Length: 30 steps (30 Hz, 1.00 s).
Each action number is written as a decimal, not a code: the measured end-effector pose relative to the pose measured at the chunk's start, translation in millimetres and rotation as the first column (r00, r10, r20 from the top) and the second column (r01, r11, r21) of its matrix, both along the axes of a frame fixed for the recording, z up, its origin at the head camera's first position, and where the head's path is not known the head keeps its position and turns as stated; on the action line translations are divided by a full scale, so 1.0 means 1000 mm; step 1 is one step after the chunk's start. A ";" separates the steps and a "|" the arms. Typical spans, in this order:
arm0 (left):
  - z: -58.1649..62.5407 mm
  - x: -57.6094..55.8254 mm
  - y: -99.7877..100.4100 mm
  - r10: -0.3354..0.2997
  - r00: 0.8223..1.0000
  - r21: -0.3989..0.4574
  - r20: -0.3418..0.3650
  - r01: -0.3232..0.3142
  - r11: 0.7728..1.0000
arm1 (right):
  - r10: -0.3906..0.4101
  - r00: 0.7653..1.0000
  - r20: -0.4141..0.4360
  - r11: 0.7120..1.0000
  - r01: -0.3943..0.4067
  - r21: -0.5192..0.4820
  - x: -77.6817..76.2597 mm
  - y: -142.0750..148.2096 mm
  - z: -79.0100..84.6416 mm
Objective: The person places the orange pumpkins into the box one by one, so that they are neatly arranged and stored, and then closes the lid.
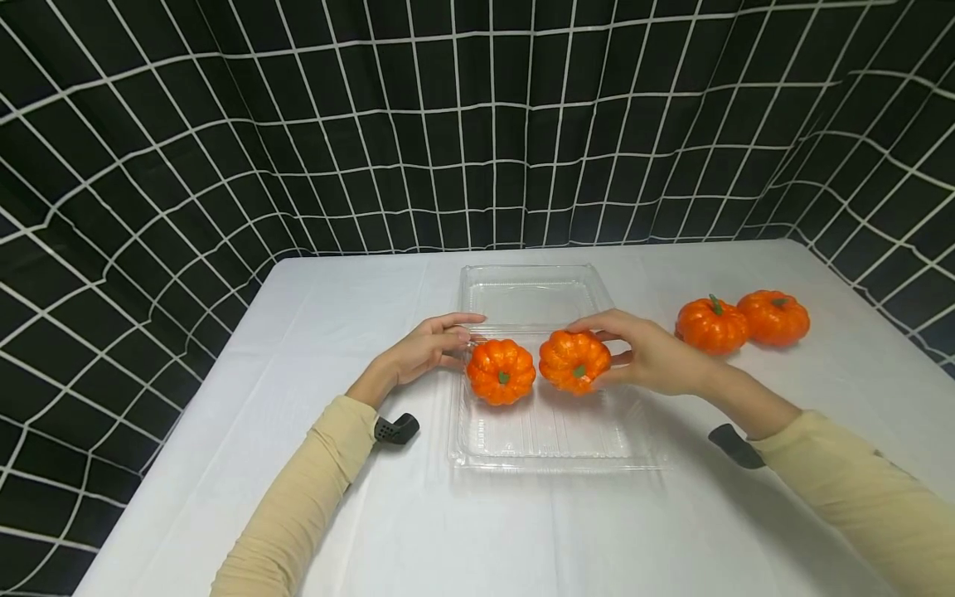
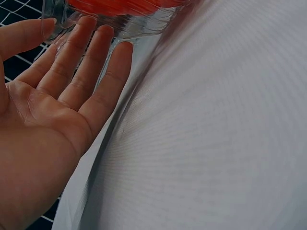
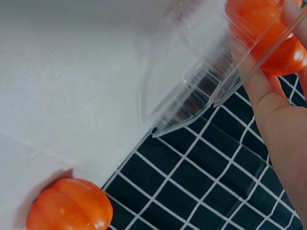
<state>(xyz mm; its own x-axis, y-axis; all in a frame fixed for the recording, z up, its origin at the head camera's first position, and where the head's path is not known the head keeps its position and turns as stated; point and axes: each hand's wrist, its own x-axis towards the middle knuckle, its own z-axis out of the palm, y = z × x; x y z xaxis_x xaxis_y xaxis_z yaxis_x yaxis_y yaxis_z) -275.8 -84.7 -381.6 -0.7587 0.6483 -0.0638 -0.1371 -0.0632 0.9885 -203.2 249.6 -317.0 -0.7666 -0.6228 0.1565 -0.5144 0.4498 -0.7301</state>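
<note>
My right hand [image 1: 647, 352] grips a small orange pumpkin [image 1: 573, 361] between thumb and fingers, over the right part of a clear plastic clamshell box [image 1: 548, 448]. A second pumpkin [image 1: 501, 372] sits in the box's left side, its green stem toward me. My left hand [image 1: 429, 347] touches the box's left edge with its fingers nearly straight. In the left wrist view, the left fingers [image 2: 98, 60] lie against the clear wall and the thumb is by the rim. In the right wrist view, the box wall partly covers the held pumpkin [image 3: 261, 28].
Two more pumpkins, one nearer [image 1: 711, 325] and one farther right [image 1: 773, 317], rest side by side on the white-covered table [image 1: 358, 307]. The box's lid [image 1: 533, 290] lies folded back behind it. A black cloth with white grid lines [image 1: 477, 124] surrounds the table's far sides.
</note>
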 end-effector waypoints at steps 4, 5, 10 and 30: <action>0.000 0.000 0.000 0.004 1.000 -0.003 0.005 -0.004 1.000 | -0.001 1.000 0.013 1.000 0.001 0.016 -0.001 -0.002 -0.001; -0.001 0.000 0.000 0.003 1.000 -0.004 0.005 -0.003 1.000 | 0.000 1.000 0.015 1.000 0.000 0.017 -0.001 -0.002 -0.001; 0.000 0.000 0.000 0.000 1.000 0.005 0.001 0.000 1.000 | 0.006 1.000 0.000 1.000 -0.006 0.016 -0.002 -0.003 -0.003; -0.001 0.000 -0.001 -0.018 1.000 0.019 -0.014 0.019 1.000 | 0.027 0.999 -0.047 0.995 -0.022 0.097 -0.002 -0.007 -0.007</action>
<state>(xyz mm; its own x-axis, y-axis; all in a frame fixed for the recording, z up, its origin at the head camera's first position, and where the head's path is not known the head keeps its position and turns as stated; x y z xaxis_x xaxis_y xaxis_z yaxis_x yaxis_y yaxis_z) -275.9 -85.8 -382.3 -0.7473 0.6632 -0.0406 -0.1247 -0.0800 0.9890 -205.0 242.9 -323.9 -0.7439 -0.6553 0.1313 -0.5600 0.5040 -0.6576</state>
